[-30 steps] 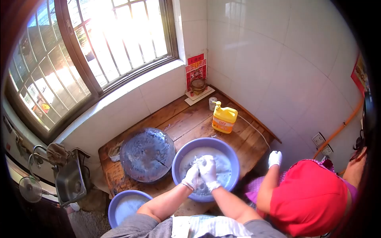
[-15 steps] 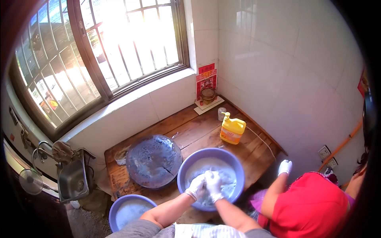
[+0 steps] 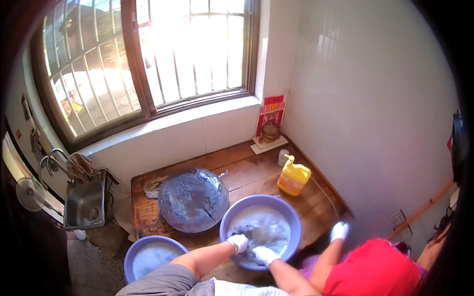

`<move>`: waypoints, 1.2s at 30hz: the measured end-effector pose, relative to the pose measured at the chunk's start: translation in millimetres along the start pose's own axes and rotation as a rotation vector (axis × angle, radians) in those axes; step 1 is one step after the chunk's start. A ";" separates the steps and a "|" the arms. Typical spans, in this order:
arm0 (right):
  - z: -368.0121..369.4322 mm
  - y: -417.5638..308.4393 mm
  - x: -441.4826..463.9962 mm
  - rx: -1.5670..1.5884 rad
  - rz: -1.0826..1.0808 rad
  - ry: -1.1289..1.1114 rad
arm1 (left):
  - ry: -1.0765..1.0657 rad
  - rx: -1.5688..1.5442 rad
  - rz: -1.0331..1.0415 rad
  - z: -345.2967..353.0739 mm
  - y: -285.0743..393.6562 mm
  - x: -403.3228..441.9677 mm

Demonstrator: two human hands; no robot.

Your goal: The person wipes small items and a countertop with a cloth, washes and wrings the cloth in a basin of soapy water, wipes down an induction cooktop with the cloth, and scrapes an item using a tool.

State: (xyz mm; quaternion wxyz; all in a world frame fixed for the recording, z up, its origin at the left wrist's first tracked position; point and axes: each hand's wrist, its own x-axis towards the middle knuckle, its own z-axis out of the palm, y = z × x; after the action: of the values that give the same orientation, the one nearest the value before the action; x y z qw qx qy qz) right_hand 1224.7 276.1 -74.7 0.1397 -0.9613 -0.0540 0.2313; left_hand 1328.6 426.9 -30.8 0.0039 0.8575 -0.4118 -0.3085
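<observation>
A purple plastic basin (image 3: 296, 228) of cloudy, sudsy water (image 3: 271, 222) stands at the table's front edge. Both my hands wear white gloves. My left hand (image 3: 238, 243) is at the basin's left side, its fingers curled near a dark patch in the water that I cannot make out. Lower in the basin, my right hand (image 3: 265, 255) dips its fingers into the suds, which hide their tips. A gap of water separates the two hands. Behind the basin stands a yellow pump jug (image 3: 294, 178).
Left of the basin lies a large dark round board (image 3: 193, 200) on the wooden table (image 3: 242, 165). A second purple basin (image 3: 129, 261) with sudsy water is at lower left, a metal sink (image 3: 85, 204) beyond. Close on my right is another person in red (image 3: 373, 271), with a gloved hand (image 3: 339, 231).
My hands were together over the middle of the basin; now they are apart and lower, the left nearer the basin's left side. The view has shifted, and the other person's hand is lower.
</observation>
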 end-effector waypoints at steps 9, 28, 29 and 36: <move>-74.7 -14.1 -33.9 1.705 0.056 0.235 | 0.194 -0.262 0.234 19.8 -38.7 40.9; -114.5 -79.3 -35.3 0.630 -0.158 1.078 | -0.417 -2.551 0.609 -66.3 37.9 -24.5; -104.8 -73.2 -26.7 0.666 -0.163 1.118 | -0.168 -2.442 0.538 -67.5 39.9 -24.1; -113.8 -42.2 10.4 1.429 0.257 1.145 | 0.212 -1.986 0.274 6.6 29.7 40.2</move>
State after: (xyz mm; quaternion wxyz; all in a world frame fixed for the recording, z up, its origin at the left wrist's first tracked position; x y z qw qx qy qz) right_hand 1284.7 290.4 30.3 0.6782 -0.6132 0.2857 -0.2871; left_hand 1323.1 380.4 -49.5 0.7887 0.4341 -0.0609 -0.4310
